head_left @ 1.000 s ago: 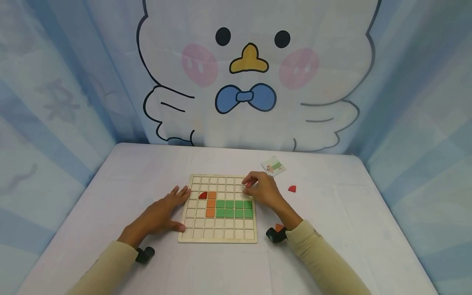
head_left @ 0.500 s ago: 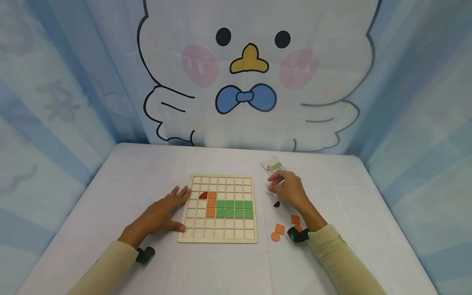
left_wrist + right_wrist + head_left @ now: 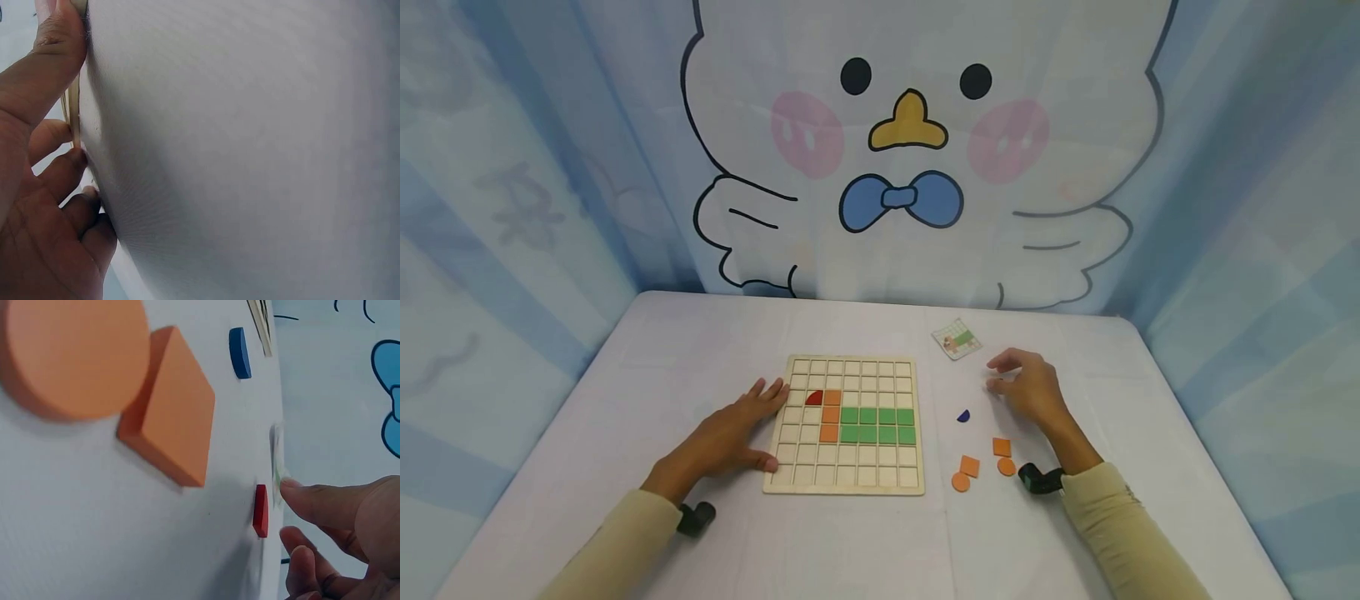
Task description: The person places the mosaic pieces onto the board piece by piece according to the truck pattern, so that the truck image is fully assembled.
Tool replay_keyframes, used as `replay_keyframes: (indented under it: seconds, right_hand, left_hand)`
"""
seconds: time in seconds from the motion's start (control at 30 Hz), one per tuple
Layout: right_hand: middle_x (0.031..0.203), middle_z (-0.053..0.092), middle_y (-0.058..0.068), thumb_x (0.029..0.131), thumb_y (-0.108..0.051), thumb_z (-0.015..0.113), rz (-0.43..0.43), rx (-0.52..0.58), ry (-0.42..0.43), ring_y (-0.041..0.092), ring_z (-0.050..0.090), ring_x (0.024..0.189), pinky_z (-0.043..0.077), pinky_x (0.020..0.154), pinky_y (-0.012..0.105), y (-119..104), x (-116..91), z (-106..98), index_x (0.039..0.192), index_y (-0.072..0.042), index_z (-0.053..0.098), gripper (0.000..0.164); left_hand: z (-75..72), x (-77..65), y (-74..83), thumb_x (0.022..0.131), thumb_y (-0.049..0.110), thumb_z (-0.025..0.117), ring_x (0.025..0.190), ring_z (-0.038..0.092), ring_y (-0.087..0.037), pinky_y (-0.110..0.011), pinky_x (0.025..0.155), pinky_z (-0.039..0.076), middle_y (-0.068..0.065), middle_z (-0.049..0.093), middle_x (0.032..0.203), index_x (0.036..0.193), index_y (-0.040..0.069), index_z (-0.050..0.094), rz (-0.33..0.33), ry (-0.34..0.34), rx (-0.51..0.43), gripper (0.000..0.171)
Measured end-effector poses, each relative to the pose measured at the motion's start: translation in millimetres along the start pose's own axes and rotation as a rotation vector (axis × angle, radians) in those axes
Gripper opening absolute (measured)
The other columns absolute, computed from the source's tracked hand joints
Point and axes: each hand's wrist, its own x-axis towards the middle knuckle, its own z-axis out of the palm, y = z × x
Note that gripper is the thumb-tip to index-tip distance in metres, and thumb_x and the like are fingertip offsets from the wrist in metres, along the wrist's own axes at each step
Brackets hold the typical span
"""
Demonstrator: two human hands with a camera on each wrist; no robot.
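My left hand rests at the left edge of a wooden grid board, fingers spread. In the left wrist view the thumb and fingertips touch the board's rim. On the board lie a red quarter-round tile, a column of orange square tiles and two rows of green square tiles. My right hand hovers right of the board, thumb and fingers apart. In the right wrist view a loose red tile lies just beyond its fingertips; the hand hides it in the head view.
Between board and right hand lies a dark blue half-round tile. Nearer the front are loose orange squares and orange discs. A small pattern card lies at the back right. A printed curtain hangs behind the table.
My right hand has moved right, from the board's upper right corner past the card to over the loose red tile, uncovering the blue and orange tiles. The left hand has stayed put.
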Motion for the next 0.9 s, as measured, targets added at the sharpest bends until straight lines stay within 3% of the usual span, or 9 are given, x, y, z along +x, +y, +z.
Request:
replay_keyframes:
  seconds: [0.2, 0.33, 0.5, 0.9]
  right_hand:
    - [0.131, 0.07, 0.021, 0.096, -0.016, 0.079, 0.035, -0.024, -0.007, 0.04, 0.063, 0.122, 0.053, 0.106, 0.058, 10, 1, -5, 0.122, -0.007, 0.073, 0.028]
    - [0.123, 0.072, 0.021, 0.097, -0.019, 0.078, 0.069, -0.048, -0.019, 0.038, 0.065, 0.111, 0.058, 0.092, 0.049, 12, 2, -5, 0.12, -0.007, 0.074, 0.026]
    - [0.105, 0.073, 0.016, 0.097, -0.019, 0.078, 0.045, -0.07, -0.036, 0.03, 0.064, 0.093, 0.05, 0.076, 0.034, 11, 6, -2, 0.111, -0.006, 0.076, 0.019]
    - [0.096, 0.075, 0.01, 0.096, -0.013, 0.079, -0.028, -0.008, -0.063, 0.026, 0.064, 0.088, 0.05, 0.076, 0.031, -6, 3, 11, 0.103, -0.011, 0.074, 0.009]
  left_hand:
    - [1.0, 0.1, -0.7, 0.074, 0.041, 0.094, 0.166, 0.012, -0.043, -0.069, 0.127, 0.027, -0.009, 0.019, 0.178, 0.17, 0.016, 0.024, 0.006, 0.006, 0.002, 0.121]
    - [1.1, -0.9, -0.5, 0.074, 0.041, 0.094, 0.166, 0.011, -0.042, -0.069, 0.127, 0.027, -0.008, 0.018, 0.179, 0.17, 0.017, 0.024, 0.003, 0.004, -0.004, 0.121]
    - [0.0, -1.6, 0.1, 0.074, 0.042, 0.094, 0.166, 0.012, -0.042, -0.069, 0.127, 0.027, -0.009, 0.019, 0.178, 0.17, 0.016, 0.024, 0.01, 0.007, -0.004, 0.121]
    - [-0.9, -1.6, 1.5, 0.075, 0.042, 0.093, 0.166, 0.012, -0.043, -0.071, 0.126, 0.026, -0.01, 0.019, 0.178, 0.17, 0.016, 0.025, 0.007, 0.002, -0.016, 0.12]
